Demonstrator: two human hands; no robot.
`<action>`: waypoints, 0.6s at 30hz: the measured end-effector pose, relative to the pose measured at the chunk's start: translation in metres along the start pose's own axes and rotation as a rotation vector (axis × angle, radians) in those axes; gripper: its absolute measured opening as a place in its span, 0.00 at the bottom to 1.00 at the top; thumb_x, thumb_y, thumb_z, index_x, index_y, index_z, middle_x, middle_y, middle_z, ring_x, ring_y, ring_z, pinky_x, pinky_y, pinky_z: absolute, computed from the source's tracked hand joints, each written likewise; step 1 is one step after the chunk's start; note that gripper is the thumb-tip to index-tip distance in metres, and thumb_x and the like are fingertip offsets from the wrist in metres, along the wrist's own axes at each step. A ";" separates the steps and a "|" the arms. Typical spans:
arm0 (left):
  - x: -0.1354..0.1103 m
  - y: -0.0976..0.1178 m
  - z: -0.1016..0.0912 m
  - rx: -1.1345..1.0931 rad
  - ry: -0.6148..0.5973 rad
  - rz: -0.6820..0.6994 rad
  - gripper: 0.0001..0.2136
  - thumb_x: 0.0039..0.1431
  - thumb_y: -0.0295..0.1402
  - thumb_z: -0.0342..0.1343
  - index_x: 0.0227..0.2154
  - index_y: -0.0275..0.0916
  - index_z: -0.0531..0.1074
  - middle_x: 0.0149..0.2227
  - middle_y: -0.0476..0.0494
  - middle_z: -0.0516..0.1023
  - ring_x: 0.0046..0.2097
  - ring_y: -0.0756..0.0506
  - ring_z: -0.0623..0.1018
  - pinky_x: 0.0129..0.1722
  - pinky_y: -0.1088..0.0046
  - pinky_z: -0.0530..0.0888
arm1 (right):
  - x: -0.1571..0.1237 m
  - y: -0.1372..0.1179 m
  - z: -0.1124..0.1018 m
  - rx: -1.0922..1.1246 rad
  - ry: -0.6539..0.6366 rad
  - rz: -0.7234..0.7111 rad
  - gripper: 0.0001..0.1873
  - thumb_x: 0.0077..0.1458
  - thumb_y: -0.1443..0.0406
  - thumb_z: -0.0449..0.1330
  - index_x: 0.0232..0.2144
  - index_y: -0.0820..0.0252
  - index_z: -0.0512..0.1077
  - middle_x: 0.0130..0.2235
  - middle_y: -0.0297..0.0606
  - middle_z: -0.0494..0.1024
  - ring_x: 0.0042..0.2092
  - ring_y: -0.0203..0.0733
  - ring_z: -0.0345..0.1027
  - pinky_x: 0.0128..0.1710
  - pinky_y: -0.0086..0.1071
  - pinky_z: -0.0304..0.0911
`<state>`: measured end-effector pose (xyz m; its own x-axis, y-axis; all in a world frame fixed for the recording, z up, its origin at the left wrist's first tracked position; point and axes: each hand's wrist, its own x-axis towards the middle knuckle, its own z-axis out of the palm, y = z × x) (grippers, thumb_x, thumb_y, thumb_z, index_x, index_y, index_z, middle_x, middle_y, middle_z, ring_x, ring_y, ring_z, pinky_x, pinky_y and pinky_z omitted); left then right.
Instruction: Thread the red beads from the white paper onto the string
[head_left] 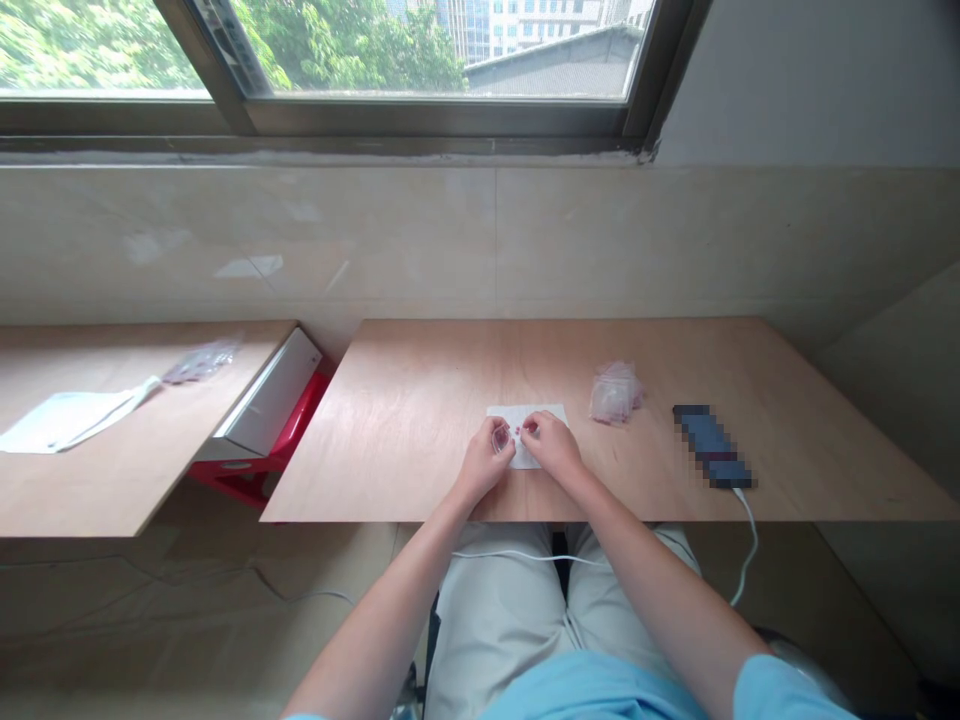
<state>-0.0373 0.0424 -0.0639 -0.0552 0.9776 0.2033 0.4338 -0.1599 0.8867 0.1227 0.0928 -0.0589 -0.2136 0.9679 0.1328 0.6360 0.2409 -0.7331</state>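
Over a small white sheet of paper (523, 461) near the table's front edge, my two hands face each other a short way apart. The fingers of my left hand (486, 458) are closed on a thin pale loop (498, 438), which looks like cord or thread. My right hand (553, 443) is bent into a pinch above the paper's right half; whatever lies between its fingertips is too small to make out. Tiny red pieces (517, 431) show between the hands, against the paper.
Small clear plastic bags (616, 393) lie in a pile behind my right hand. Farther right is a dark, blurred-out phone (712, 446) with a white cable (752, 545). A second table (97, 480) on the left bears white papers (71, 418) and plastic bags (201, 361). A red stool (289, 430) stands between.
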 end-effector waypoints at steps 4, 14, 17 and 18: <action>-0.001 0.002 -0.001 -0.007 -0.017 0.000 0.07 0.59 0.29 0.55 0.41 0.40 0.67 0.35 0.49 0.72 0.36 0.49 0.72 0.39 0.73 0.68 | 0.000 -0.013 -0.015 0.329 0.205 0.069 0.13 0.62 0.59 0.53 0.33 0.61 0.73 0.32 0.38 0.78 0.31 0.40 0.70 0.32 0.30 0.62; 0.001 0.000 0.000 0.000 -0.005 -0.002 0.07 0.58 0.30 0.55 0.40 0.40 0.67 0.35 0.49 0.72 0.36 0.49 0.72 0.38 0.73 0.68 | 0.001 0.001 -0.015 0.052 0.006 -0.088 0.09 0.60 0.66 0.56 0.36 0.58 0.77 0.38 0.38 0.80 0.34 0.39 0.72 0.39 0.32 0.65; 0.002 -0.001 0.000 0.004 -0.004 0.000 0.07 0.58 0.30 0.55 0.40 0.40 0.67 0.35 0.48 0.73 0.36 0.49 0.72 0.39 0.73 0.68 | 0.006 0.012 -0.007 -0.071 -0.083 -0.146 0.11 0.60 0.68 0.57 0.43 0.56 0.77 0.44 0.40 0.78 0.40 0.40 0.73 0.42 0.31 0.64; 0.002 0.000 0.000 0.004 -0.003 0.000 0.07 0.59 0.30 0.55 0.40 0.40 0.67 0.36 0.48 0.73 0.36 0.49 0.72 0.39 0.73 0.69 | 0.007 0.013 -0.006 -0.101 -0.114 -0.173 0.13 0.60 0.68 0.57 0.45 0.55 0.76 0.46 0.40 0.77 0.41 0.40 0.73 0.42 0.30 0.64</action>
<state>-0.0373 0.0441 -0.0641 -0.0522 0.9779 0.2023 0.4373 -0.1597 0.8850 0.1335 0.1035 -0.0637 -0.4047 0.8985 0.1702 0.6523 0.4141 -0.6349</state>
